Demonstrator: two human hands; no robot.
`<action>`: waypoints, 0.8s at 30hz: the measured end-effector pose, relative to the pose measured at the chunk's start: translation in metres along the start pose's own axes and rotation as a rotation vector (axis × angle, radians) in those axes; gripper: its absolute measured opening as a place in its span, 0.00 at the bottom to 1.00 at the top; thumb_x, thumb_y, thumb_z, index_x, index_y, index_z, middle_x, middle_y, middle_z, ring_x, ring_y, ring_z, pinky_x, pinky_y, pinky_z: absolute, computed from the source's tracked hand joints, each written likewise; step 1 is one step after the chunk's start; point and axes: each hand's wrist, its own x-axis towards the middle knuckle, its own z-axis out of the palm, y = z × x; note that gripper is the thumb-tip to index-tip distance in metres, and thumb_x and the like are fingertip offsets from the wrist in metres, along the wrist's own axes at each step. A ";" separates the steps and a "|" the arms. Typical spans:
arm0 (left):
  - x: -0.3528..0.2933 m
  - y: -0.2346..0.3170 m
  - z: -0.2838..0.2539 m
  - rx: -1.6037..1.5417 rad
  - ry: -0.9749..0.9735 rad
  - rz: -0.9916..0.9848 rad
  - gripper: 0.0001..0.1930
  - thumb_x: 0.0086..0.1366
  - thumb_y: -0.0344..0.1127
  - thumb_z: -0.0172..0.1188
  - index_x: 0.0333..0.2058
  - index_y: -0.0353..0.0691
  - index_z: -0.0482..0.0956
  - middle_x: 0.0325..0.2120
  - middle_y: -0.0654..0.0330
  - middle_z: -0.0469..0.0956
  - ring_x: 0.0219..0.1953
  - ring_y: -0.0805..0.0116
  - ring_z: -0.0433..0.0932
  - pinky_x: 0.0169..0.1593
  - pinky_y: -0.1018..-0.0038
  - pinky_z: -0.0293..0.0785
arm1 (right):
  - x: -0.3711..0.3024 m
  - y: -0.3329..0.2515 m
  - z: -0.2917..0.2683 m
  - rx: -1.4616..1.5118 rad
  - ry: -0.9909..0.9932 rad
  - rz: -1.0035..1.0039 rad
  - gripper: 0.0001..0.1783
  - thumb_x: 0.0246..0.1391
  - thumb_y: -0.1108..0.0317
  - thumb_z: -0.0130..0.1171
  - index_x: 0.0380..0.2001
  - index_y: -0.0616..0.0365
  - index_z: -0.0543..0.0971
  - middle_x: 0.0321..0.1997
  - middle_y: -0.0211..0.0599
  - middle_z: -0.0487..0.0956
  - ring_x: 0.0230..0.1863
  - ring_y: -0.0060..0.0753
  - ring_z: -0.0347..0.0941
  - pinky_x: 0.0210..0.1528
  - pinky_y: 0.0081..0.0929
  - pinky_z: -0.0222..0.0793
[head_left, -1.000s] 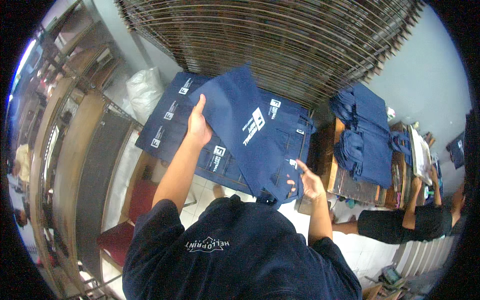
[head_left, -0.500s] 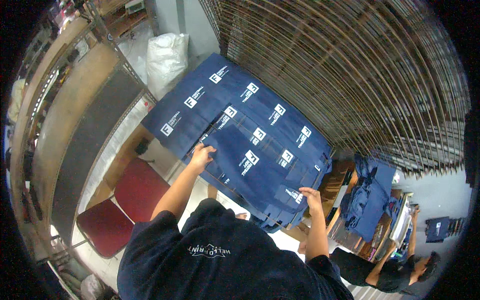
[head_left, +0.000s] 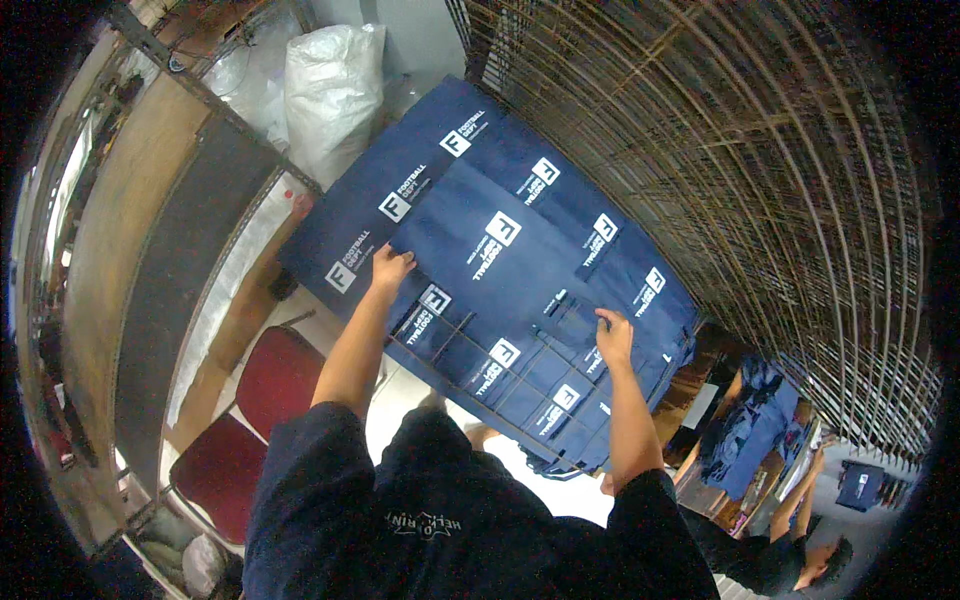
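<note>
A navy fabric panel (head_left: 450,215) with a white print hangs stretched between my two hands over a wire drying rack. My left hand (head_left: 393,268) pinches its near left corner, the thumb and fingers closed. At the opposite near corner, my right hand (head_left: 614,336) has its fingers closed on the edge. Beneath and around it, several more navy printed panels (head_left: 345,235) lie spread on the rack level. Thin wires (head_left: 470,372) of that level show among the panels close to my body.
Raised wire racks (head_left: 740,130) fill the far right. A white sack (head_left: 335,100) stands behind the rack's left end. To my left are a long table (head_left: 215,250) and red chairs (head_left: 215,465). Navy garments (head_left: 745,440) lie piled at right, near another person (head_left: 770,550).
Both hands have moved farther away from my body, carrying the panel forward over the others. Panels and wires that it covered nearer to me now show.
</note>
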 end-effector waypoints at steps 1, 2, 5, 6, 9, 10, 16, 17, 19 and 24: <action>0.016 -0.013 -0.003 0.034 0.011 0.010 0.14 0.50 0.23 0.56 0.38 0.34 0.71 0.26 0.61 0.72 0.28 0.72 0.72 0.30 0.79 0.72 | 0.005 -0.005 0.011 -0.028 0.001 -0.007 0.15 0.39 0.78 0.49 0.33 0.59 0.78 0.38 0.47 0.76 0.40 0.48 0.72 0.44 0.32 0.67; 0.025 -0.014 -0.005 0.069 0.016 0.020 0.15 0.50 0.23 0.56 0.39 0.33 0.71 0.25 0.61 0.72 0.27 0.73 0.72 0.29 0.79 0.72 | 0.009 -0.002 0.021 -0.075 0.004 -0.023 0.15 0.38 0.78 0.49 0.34 0.59 0.78 0.38 0.48 0.76 0.40 0.48 0.72 0.44 0.33 0.67; 0.041 -0.029 -0.002 0.224 0.163 -0.032 0.21 0.50 0.23 0.57 0.45 0.32 0.67 0.25 0.60 0.71 0.25 0.72 0.73 0.27 0.78 0.73 | 0.018 0.000 0.043 -0.133 -0.050 0.016 0.19 0.36 0.76 0.50 0.37 0.58 0.77 0.40 0.50 0.74 0.43 0.50 0.70 0.47 0.36 0.66; 0.046 -0.033 -0.003 0.255 0.198 -0.029 0.22 0.50 0.23 0.57 0.46 0.31 0.66 0.26 0.59 0.71 0.26 0.72 0.73 0.28 0.78 0.74 | 0.018 -0.001 0.047 -0.118 -0.056 0.038 0.18 0.37 0.75 0.50 0.37 0.58 0.77 0.41 0.50 0.74 0.44 0.50 0.70 0.48 0.36 0.66; 0.051 -0.039 -0.006 0.280 0.228 -0.003 0.28 0.48 0.20 0.58 0.51 0.34 0.63 0.26 0.59 0.71 0.25 0.72 0.73 0.27 0.77 0.74 | 0.020 -0.005 0.051 -0.110 -0.074 0.090 0.18 0.37 0.74 0.50 0.37 0.55 0.77 0.42 0.49 0.74 0.45 0.49 0.69 0.48 0.37 0.65; 0.052 -0.040 -0.006 0.303 0.243 0.007 0.28 0.48 0.20 0.58 0.51 0.34 0.63 0.26 0.58 0.71 0.25 0.72 0.73 0.27 0.77 0.74 | 0.020 -0.006 0.052 -0.127 -0.084 0.100 0.18 0.38 0.74 0.51 0.37 0.53 0.77 0.43 0.48 0.73 0.45 0.49 0.69 0.48 0.37 0.65; 0.059 -0.050 -0.009 0.310 0.297 0.134 0.28 0.45 0.22 0.60 0.49 0.35 0.67 0.20 0.62 0.70 0.21 0.74 0.73 0.25 0.77 0.71 | 0.019 -0.008 0.053 -0.173 -0.123 0.176 0.19 0.39 0.73 0.51 0.39 0.46 0.77 0.45 0.46 0.72 0.45 0.49 0.69 0.47 0.39 0.66; 0.054 -0.042 -0.008 0.327 0.300 0.122 0.28 0.45 0.21 0.60 0.48 0.35 0.67 0.21 0.61 0.70 0.21 0.73 0.73 0.26 0.77 0.71 | 0.019 -0.009 0.052 -0.170 -0.134 0.185 0.19 0.39 0.73 0.51 0.39 0.45 0.76 0.45 0.46 0.72 0.45 0.49 0.69 0.47 0.39 0.66; 0.054 -0.040 -0.006 0.315 0.299 0.118 0.27 0.45 0.21 0.59 0.48 0.34 0.67 0.22 0.60 0.71 0.22 0.73 0.73 0.27 0.77 0.72 | 0.020 -0.009 0.050 -0.157 -0.131 0.185 0.19 0.39 0.73 0.51 0.38 0.46 0.77 0.45 0.46 0.72 0.44 0.49 0.69 0.46 0.39 0.66; 0.061 -0.048 -0.010 0.328 0.287 0.141 0.27 0.47 0.20 0.58 0.49 0.34 0.66 0.26 0.58 0.70 0.23 0.72 0.73 0.28 0.77 0.74 | 0.015 0.008 0.061 -0.247 -0.009 0.117 0.18 0.40 0.74 0.51 0.38 0.47 0.77 0.42 0.46 0.74 0.41 0.50 0.71 0.44 0.39 0.67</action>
